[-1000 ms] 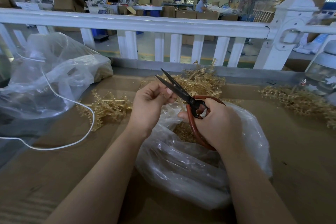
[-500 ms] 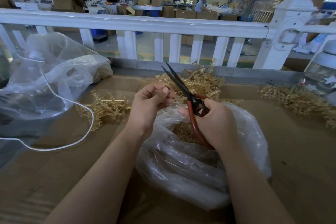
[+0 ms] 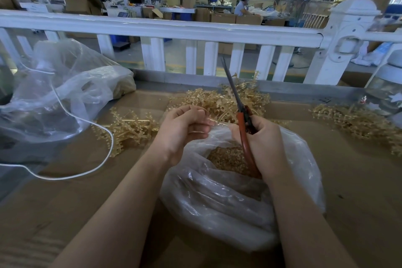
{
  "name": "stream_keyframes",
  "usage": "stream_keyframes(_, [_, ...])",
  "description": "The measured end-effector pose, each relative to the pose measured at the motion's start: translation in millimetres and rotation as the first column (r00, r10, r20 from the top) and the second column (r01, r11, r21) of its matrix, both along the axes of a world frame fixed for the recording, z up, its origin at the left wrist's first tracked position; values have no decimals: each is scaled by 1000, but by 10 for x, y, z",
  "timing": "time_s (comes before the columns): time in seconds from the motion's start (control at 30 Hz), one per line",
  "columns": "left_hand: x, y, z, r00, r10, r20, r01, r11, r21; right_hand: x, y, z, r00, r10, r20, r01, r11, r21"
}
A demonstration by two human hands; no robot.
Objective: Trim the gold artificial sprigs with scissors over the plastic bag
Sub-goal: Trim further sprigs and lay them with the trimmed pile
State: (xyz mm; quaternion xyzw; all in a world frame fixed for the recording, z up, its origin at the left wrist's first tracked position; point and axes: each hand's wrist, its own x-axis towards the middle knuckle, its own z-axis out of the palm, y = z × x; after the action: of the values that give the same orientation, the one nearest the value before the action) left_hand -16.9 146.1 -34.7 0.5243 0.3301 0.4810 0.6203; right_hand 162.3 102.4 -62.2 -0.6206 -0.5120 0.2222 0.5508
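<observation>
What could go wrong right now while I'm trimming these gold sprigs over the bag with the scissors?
The red-handled scissors in your right hand point up and away with blades closed, close beside your left hand; reopening them could nick those fingers. Your left hand grips the edge of the clear plastic bag of gold trimmings; a stray snip might cut the film. The white cord lies across the loose gold sprigs on the left and could snag when you grab one.
</observation>
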Motion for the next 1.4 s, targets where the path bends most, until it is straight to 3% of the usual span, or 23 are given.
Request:
stream_keyframes(0.13, [-41,20,-25,987,-15,-158,15,1000,1,-9,-4,8,1000,-28,-7,28,1000,0])
stream_keyframes(0.4, [-145,32,-31,881,-386,-275,368,922,-116,-16,-29,26,998,-37,-44,40,997,66])
stream_keyframes(0.47, [-136,26,-27,904,-385,-184,372,923,-104,-18,-35,22,999,-21,-50,25,997,78])
stream_keyframes(0.63, [-93,45,23,953,-209,217,230,970,-77,-33,-51,49,998,-36,-58,39,998,48])
stream_keyframes(0.77, [-64,40,30,936,-61,347,108,987,-118,-43,-39,31,998,-62,0,62,998,12])
stream_keyframes(0.93, [-39,43,36,911,18,413,38,991,-127,-26,-32,-3,992,-73,102,74,997,-8])
stream_keyframes(1.13, [36,8,19,899,-5,438,55,993,-102,-46,-57,4,947,-40,320,68,995,-77])
stream_keyframes(1.4, [104,-27,-6,901,88,425,-32,990,-137,-50,-97,-4,900,-5,435,47,995,-87])
